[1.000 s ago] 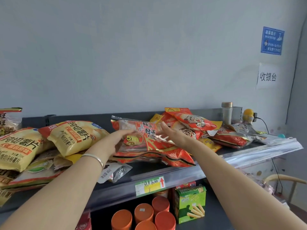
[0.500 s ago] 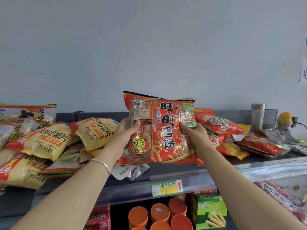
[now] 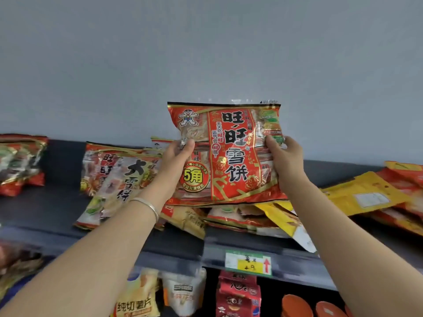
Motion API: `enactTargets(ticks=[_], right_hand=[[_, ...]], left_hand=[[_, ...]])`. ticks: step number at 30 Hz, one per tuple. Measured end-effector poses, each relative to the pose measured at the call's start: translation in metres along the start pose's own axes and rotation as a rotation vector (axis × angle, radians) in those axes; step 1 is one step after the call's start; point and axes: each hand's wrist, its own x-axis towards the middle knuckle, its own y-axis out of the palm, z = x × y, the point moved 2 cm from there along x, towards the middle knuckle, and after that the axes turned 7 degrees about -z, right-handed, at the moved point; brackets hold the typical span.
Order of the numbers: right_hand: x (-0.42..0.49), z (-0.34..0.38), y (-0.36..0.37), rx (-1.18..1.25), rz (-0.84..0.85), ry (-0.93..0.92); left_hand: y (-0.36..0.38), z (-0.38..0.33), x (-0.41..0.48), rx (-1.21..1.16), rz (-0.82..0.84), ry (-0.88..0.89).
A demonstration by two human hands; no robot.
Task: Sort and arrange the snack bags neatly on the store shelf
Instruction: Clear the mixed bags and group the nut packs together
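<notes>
Left hand (image 3: 177,161) grips the left edge of the red snack bag (image 3: 231,154), fingers curled over its front. Right hand (image 3: 286,161) grips the right edge, thumb on the front, other fingers hidden behind.

The bag is held upright between the two hands, print facing the camera, raised above the dark shelf (image 3: 52,209). Its lower edge sits just over a loose pile of bags (image 3: 238,219) lying flat below the hands. Cannot tell whether it touches them.

Silver bracelet (image 3: 146,205) on the left wrist.

Just left of the left hand, a pale bag (image 3: 114,186) leans tilted over a red-and-gold bag (image 3: 98,161). Well left of those, apart, a crumpled red bag (image 3: 20,163) at the frame edge.

Right of the right hand, a yellow pouch (image 3: 361,193) lies flat, with orange-red bags (image 3: 402,177) beyond it.

Below the hands, on the shelf's front rail, a price tag (image 3: 248,263) with a red arrow. Under the rail are lower-shelf bags (image 3: 137,300), and orange lids (image 3: 295,305) below the right forearm.

Grey wall (image 3: 206,53) behind.
</notes>
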Motion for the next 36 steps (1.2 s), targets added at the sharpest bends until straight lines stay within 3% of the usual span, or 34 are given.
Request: enactTargets(ticks=[9, 17, 27, 32, 36], right_hand=[[-0.102, -0.021, 0.238, -0.045, 0.083, -0.061], [-0.173, -0.042, 0.396, -0.051, 0.166, -0.071], [-0.168, -0.079, 0.538, -0.035, 0.257, -0.062], [-0.146, -0.095, 0.598, -0.050, 0.433, 0.167], [-0.123, -0.105, 0.607, -0.095, 0.365, 0.186]], left_hand=[[-0.236, 0.029, 0.049, 0.111, -0.269, -0.079], [-0.380, 0.069, 0.073, 0.138, -0.416, -0.146], [-0.455, 0.097, 0.146, 0.175, -0.491, -0.107], [-0.477, 0.119, 0.194, 0.249, -0.522, -0.091], [-0.471, 0.141, 0.233, 0.286, -0.479, -0.099]])
